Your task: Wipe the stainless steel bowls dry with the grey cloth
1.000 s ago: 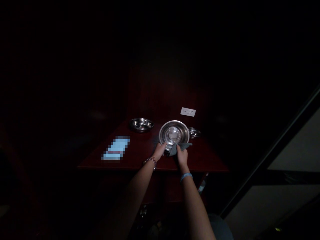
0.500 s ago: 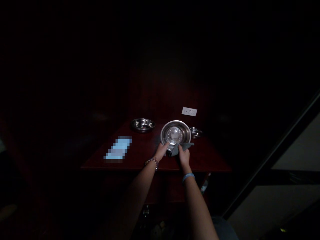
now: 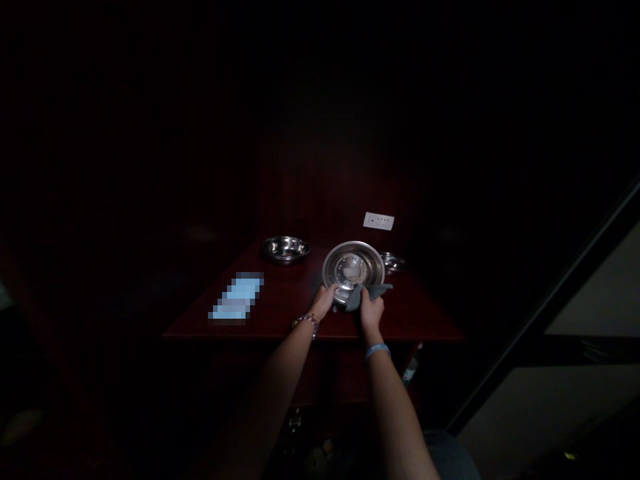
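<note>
A steel bowl (image 3: 370,263) lay straight ahead of the 2 hands, just past the fingertips and above the red tabletop (image 3: 280,313), tilted so that its open side faced the wearer; whether its far edge touched the surface could not be told. Being round, it showed no long axis. The left hand (image 3: 325,301) gripped the rim at lower left, thumb on the inside, and the right hand (image 3: 373,312) was closed on a grey cloth (image 3: 354,300) pressed against the rim at lower right, so neither hand was clearly nearer. A 2nd bowl (image 3: 286,259) stood to the left, well apart; a 3rd bowl (image 3: 395,265) sat behind the held bowl's right edge, partly hidden. No brand or writing could be read: the pale patch (image 3: 351,272) in the bowl's base could have been a label or glare, the blue wristband (image 3: 377,351) was too small, and the bright rectangle (image 3: 237,297) was pixelated.
</note>
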The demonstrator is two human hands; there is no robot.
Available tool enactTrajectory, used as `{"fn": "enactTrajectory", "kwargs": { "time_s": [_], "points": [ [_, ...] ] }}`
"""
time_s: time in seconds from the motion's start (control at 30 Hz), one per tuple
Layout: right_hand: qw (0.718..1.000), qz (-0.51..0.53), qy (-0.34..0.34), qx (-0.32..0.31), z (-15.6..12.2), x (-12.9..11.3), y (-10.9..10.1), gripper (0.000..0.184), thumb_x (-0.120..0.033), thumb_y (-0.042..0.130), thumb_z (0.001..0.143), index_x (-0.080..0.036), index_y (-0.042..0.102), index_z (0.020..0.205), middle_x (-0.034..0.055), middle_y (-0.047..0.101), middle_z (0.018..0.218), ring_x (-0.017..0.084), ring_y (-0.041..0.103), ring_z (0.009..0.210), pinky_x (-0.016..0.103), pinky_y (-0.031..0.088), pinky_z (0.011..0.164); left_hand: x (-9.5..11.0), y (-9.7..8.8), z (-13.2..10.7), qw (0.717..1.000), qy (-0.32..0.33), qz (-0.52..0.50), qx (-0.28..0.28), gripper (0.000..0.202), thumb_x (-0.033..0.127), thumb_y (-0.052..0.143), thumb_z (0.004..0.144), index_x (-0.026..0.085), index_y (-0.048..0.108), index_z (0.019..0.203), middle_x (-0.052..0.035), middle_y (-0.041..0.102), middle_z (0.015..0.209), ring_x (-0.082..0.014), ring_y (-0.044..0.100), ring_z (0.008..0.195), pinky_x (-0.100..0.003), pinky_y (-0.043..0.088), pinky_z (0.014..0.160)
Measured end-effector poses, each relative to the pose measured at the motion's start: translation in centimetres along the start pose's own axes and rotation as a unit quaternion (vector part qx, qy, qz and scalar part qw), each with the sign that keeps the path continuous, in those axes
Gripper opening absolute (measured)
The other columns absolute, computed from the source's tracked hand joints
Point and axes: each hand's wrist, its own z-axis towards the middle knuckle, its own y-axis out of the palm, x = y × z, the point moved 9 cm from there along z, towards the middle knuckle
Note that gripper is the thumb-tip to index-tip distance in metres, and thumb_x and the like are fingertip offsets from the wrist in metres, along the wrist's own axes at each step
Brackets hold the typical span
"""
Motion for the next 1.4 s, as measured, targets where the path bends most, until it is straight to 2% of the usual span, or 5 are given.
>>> {"fn": "enactTrajectory", "kwargs": {
  "time_s": [0.23,0.6,0.8,1.17,1.4],
  "points": [
    [0.998,-0.026,-0.005,0.049,-0.3,-0.4,-1.0,0.039,-0.042,0.061,0.087,-0.008,0.078,0.092,0.0246,0.077,0.099,0.036,0.075,0.1,0.035,0.056,0.08,1.4,0.3,-0.7,0.998,0.05,0.021,-0.008,0.03,0.035,0.054,0.093,0.013,0.072,0.102,-0.0144,0.077,0.111,-0.0264,0.069,0.112,-0.036,0.048,0.103],
    [0.999,0.033,0.014,0.036,-0.1,0.1,-1.3,0.042,-0.044,0.062,0.086,-0.006,0.077,0.098,0.0236,0.077,0.101,0.034,0.075,0.102,0.034,0.057,0.08,3.3,3.0,-3.3,0.973,0.106,0.134,-0.158,0.055,0.051,0.063,0.088,0.018,0.066,0.132,-0.0106,0.067,0.136,-0.0262,0.055,0.136,-0.036,0.037,0.117],
    [0.999,0.02,0.024,0.033,-0.4,-0.2,-1.4,0.044,-0.043,0.061,0.087,-0.005,0.077,0.099,0.0241,0.077,0.102,0.034,0.075,0.102,0.033,0.056,0.08,2.2,2.6,-2.8,0.939,0.111,0.302,-0.121,0.051,0.05,0.061,0.088,0.022,0.067,0.131,-0.0095,0.069,0.134,-0.0262,0.056,0.134,-0.032,0.039,0.114],
    [0.999,0.052,0.01,0.009,0.1,0.4,-0.3,0.048,-0.052,0.064,0.084,-0.008,0.076,0.099,0.0216,0.078,0.101,0.033,0.075,0.102,0.034,0.058,0.082,1.4,1.1,-2.2,0.992,0.049,0.101,-0.061,0.025,0.043,0.078,0.072,0.023,0.075,0.087,-0.0125,0.079,0.098,-0.0302,0.066,0.118,-0.035,0.044,0.105],
    [0.997,0.056,0.002,-0.044,0.5,0.7,1.3,0.056,-0.055,0.075,0.073,-0.012,0.074,0.108,0.017,0.079,0.104,0.029,0.075,0.102,0.035,0.057,0.087,1.0,0.9,-1.5,0.988,0.05,0.137,-0.05,0.027,0.042,0.074,0.076,0.021,0.074,0.094,-0.0156,0.077,0.105,-0.03,0.065,0.12,-0.037,0.043,0.106]
  ]
}}
